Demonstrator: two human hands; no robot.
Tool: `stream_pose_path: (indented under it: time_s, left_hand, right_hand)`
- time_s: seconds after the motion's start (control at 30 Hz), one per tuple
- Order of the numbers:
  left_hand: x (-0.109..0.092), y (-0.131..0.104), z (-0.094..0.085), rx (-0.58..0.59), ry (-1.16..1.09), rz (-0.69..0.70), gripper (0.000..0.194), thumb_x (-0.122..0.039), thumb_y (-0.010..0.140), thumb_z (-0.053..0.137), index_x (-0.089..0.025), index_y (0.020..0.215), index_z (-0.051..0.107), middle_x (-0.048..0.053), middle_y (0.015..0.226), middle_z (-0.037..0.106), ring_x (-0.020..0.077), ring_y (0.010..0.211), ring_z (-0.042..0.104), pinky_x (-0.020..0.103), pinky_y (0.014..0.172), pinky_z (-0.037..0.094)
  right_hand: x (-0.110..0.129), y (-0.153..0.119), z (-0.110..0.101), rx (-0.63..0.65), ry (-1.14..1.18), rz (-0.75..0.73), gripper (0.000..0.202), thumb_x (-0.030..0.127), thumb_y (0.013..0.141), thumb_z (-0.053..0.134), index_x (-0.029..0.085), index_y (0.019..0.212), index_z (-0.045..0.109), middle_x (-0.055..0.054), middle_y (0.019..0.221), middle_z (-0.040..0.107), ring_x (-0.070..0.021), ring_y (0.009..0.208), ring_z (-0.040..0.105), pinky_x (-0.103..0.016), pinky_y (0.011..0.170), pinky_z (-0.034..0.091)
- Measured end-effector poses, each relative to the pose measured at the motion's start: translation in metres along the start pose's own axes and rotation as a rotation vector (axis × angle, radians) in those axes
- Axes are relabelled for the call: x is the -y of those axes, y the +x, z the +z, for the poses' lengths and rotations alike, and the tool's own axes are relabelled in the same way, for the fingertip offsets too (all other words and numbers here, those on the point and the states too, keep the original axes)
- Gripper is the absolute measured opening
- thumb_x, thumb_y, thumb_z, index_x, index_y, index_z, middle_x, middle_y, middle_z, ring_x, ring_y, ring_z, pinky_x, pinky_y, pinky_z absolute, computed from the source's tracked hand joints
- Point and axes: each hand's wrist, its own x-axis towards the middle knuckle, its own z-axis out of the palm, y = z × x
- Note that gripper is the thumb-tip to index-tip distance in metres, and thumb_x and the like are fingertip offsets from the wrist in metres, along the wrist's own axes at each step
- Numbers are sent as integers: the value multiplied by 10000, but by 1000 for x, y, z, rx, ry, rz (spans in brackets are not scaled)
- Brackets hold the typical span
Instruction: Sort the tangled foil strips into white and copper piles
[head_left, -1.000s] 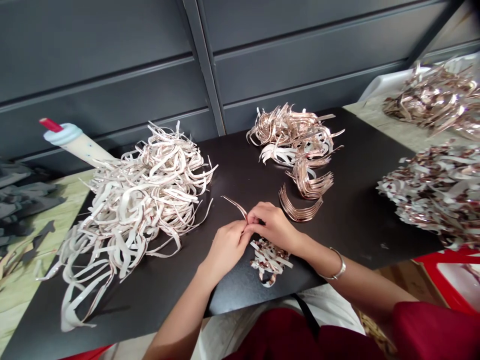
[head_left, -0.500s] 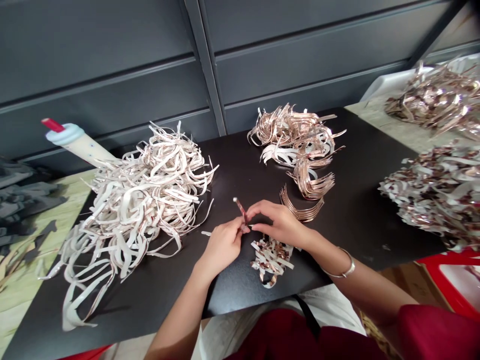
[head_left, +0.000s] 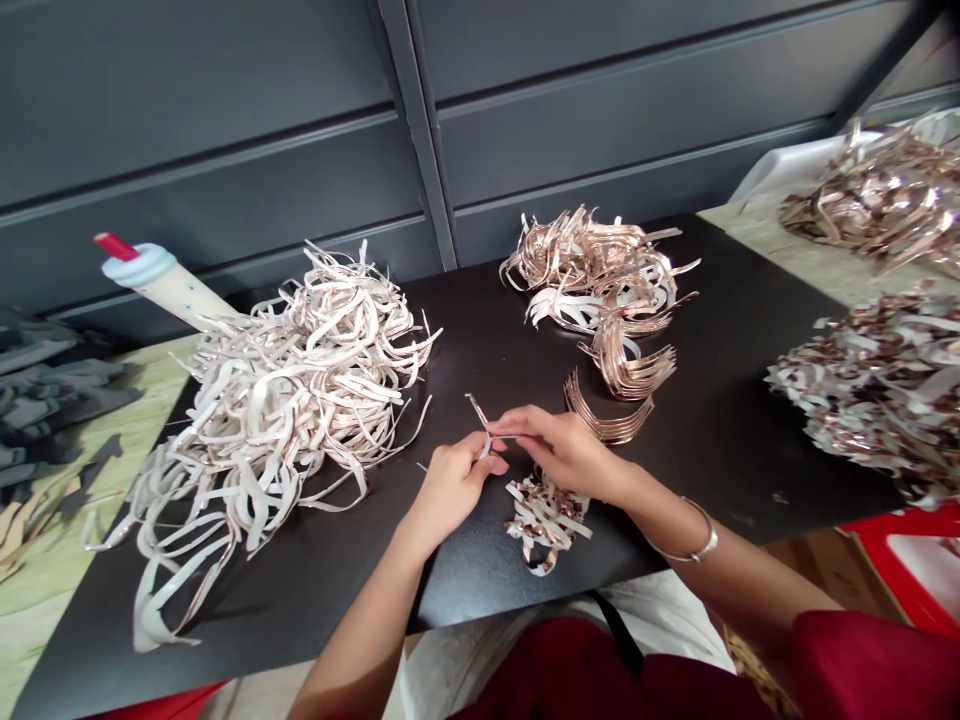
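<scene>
Above the middle of the black table (head_left: 480, 330), my left hand (head_left: 448, 490) is closed in a pinch on a thin strip (head_left: 476, 408), shiny rose-gold on one side. My right hand (head_left: 561, 450) comes in from the right, its thumb and fingers pinched on the strip at the left fingertips. One end of the strip sticks up past the fingers; the part between the fingertips is mostly hidden. Just below the right hand lies a small heap of short folded strip pieces (head_left: 546, 525), white and rose-gold. Curved rose-gold strips (head_left: 611, 425) lie beyond the right wrist.
A large pile of white-backed strips (head_left: 285, 400) covers the table's left side, with a white cup-shaped object (head_left: 176, 285) behind it. Rose-gold strips (head_left: 592, 255) are heaped at the back. A heap of folded pieces (head_left: 885, 390) stands right. The grey panelled wall (head_left: 300, 80) borders the back.
My right fingers have closed in on the strip and shifted slightly. The strip's upright end now looks thinner and leans more to the left. The view has shifted slightly.
</scene>
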Motion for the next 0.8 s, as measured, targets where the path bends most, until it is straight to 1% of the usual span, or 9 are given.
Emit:
stream_pose_path:
  time_s: [0.13,0.23,0.3,0.4,0.47,0.53,0.63,0.7,0.8]
  left_hand:
    - [5,0,-2,46,-119,15,141,-227,863,471,-175,938,579,-6,690,679,137,585,645,237,615,474]
    - [4,1,-1,48,-55,26,173,-286,898,435,-176,918,567,-45,576,614,111,474,578,228,566,451]
    - [4,1,1,-2,-11,30,209,-307,906,429,-175,865,585,-33,577,629,121,534,605,241,625,465]
    - [7,2,7,-79,-132,10,235,-324,889,460,-159,882,628,41,779,707,160,729,664,273,725,492]
    - [10,3,8,-74,-339,-52,258,-341,860,503,-138,951,634,79,867,709,172,744,673,277,698,506]
    - [12,3,5,-36,-541,-120,282,-343,814,565,-114,962,639,93,852,700,150,640,656,244,593,488]
    - [12,3,-2,-27,-712,-156,320,-344,750,642,-97,954,653,66,749,674,72,455,522,189,434,361]
    - [10,3,-5,-55,-697,-138,354,-367,761,635,-102,996,647,29,667,640,40,391,411,179,389,278]
    - [7,1,-4,-120,-463,-80,351,-402,829,557,-137,1044,635,-30,544,572,40,360,354,175,377,247]
  right_hand:
    - [-2,0,-13,76,184,65,321,36,871,389,181,1147,466,-74,1137,658,-159,1102,609,-291,894,530]
    - [-1,0,-14,118,242,38,389,12,843,407,171,1197,428,-98,1209,616,-161,1152,573,-335,968,487]
    - [1,1,-12,134,242,10,443,-7,822,413,169,1229,399,-106,1233,601,-163,1178,552,-356,997,459]
    - [4,1,-12,132,197,-20,490,-28,799,405,180,1241,377,-98,1226,613,-162,1171,555,-343,971,462]
    - [4,1,-15,134,160,-24,500,-34,787,398,184,1237,376,-91,1217,622,-158,1107,594,-314,908,484]
    - [3,0,-20,140,135,-6,507,-36,771,396,191,1224,381,-80,1196,639,-147,951,647,-280,796,505]
    - [-2,-1,-29,130,174,65,510,-33,744,395,208,1193,378,-59,1148,668,-99,628,610,-235,606,465]
    - [-4,-2,-32,118,223,98,497,-27,734,399,209,1171,379,-53,1119,682,-82,540,553,-226,556,425]
    - [-5,-2,-30,121,241,100,484,-14,719,422,200,1153,412,-59,1094,692,-99,600,578,-238,593,428]
